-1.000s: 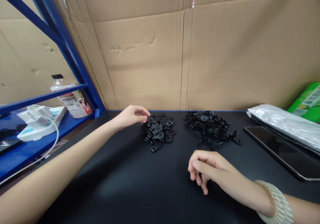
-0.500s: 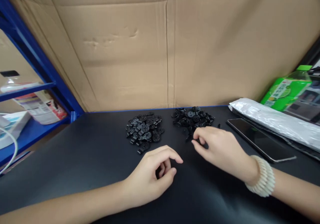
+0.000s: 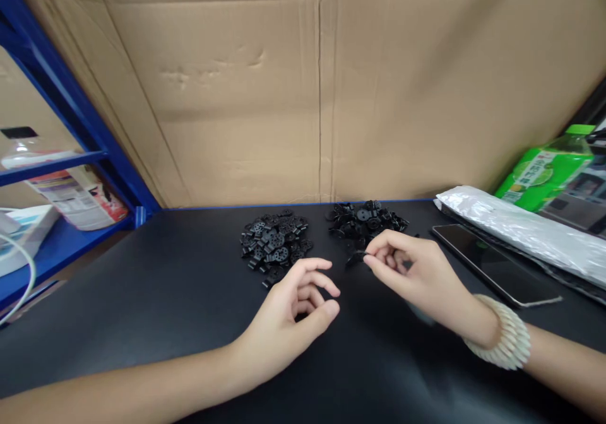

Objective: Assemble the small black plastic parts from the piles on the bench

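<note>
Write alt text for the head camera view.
A person's right hand pinches a small black plastic part beside the right-hand pile of black plastic clips, while the left hand curls, apparently empty, near the left-hand pile of round perforated black pieces on a black table mat.

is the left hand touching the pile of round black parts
No, the left hand hovers with curled fingers over the black table, just short of the left pile of round black parts.
</note>
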Demonstrator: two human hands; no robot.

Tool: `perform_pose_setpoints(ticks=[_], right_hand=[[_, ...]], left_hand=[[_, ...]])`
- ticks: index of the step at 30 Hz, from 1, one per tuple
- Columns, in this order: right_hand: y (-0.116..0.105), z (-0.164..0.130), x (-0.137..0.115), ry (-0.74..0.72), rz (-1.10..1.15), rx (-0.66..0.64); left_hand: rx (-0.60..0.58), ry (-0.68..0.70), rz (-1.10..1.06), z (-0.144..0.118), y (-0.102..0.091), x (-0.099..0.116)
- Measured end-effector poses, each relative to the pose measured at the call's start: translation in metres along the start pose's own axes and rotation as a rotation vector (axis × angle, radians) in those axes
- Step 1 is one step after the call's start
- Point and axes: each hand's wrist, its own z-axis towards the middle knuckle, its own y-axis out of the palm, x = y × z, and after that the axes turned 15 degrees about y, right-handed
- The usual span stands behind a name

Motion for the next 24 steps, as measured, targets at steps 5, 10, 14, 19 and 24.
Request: perform_pose_setpoints(ticks=[5,10,14,19,24], right_hand=[[0.013,-0.017,-0.009,0.097,0.332,-0.259],[0.020,-0.020,-0.007,0.142,0.450,-0.400],[0.024,-0.020,-0.007,0.154,0.451,-0.452],[0.029,-0.021,-0.006,0.230,0.434,-0.477],[0.027,-0.019,-0.006,0.249,0.437,-0.616]], left_hand=[[-0.006,-0.091,-0.165,0.002,0.000,-0.004],[0.033,-0.115,-0.219,0.003,-0.002,-0.005],[0.067,-0.105,-0.228,0.003,-0.002,-0.006],[0.139,-0.085,-0.236,0.003,-0.001,-0.004],[0.148,-0.088,-0.235,0.002,-0.001,-0.004]])
